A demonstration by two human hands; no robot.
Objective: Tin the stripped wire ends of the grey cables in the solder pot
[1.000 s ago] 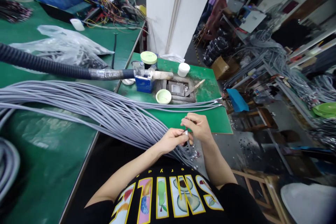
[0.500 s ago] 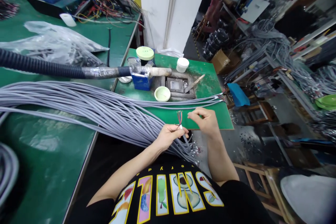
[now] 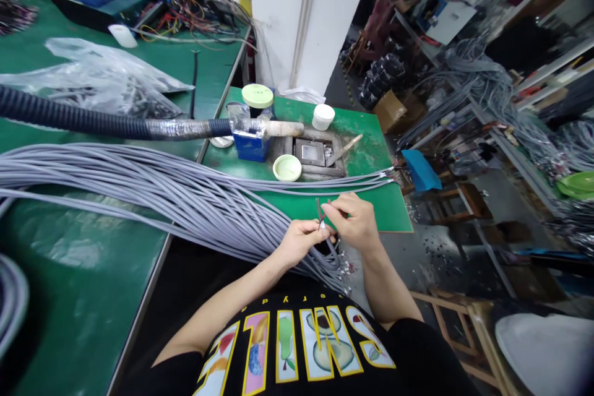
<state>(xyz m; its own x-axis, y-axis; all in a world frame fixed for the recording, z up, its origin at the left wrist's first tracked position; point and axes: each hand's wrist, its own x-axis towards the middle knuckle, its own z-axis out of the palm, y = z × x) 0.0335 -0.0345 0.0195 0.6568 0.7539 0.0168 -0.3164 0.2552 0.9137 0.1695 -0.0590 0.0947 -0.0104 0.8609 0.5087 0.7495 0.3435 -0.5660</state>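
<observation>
My left hand (image 3: pixel 301 240) is closed on the end of a grey cable (image 3: pixel 330 249), just behind its white-banded stripped part. Thin coloured wires (image 3: pixel 319 209) fan upward out of that end. My right hand (image 3: pixel 355 218) pinches some of these wires between thumb and forefinger, pulled over to the right; its fingers partly hide them. Below and left of my hands runs a thick bundle of grey cables (image 3: pixel 195 198), whose stripped ends hang near my shirt. A few separate grey cables (image 3: pixel 334 183) lie across the green bench beyond my hands.
On the green bench (image 3: pixel 390 210) stand a solder pot (image 3: pixel 312 151) with a flat scraper (image 3: pixel 346 150), a pale green dish (image 3: pixel 287 168), a white tub (image 3: pixel 323 117) and a blue box (image 3: pixel 250 145). A ribbed hose (image 3: pixel 93 119) reaches in from the left. Another person (image 3: pixel 383 3) sits far back.
My right hand has moved left to the cable end and now grips part of the wires, which have parted. My left hand holds the same cable in nearly the same place.
</observation>
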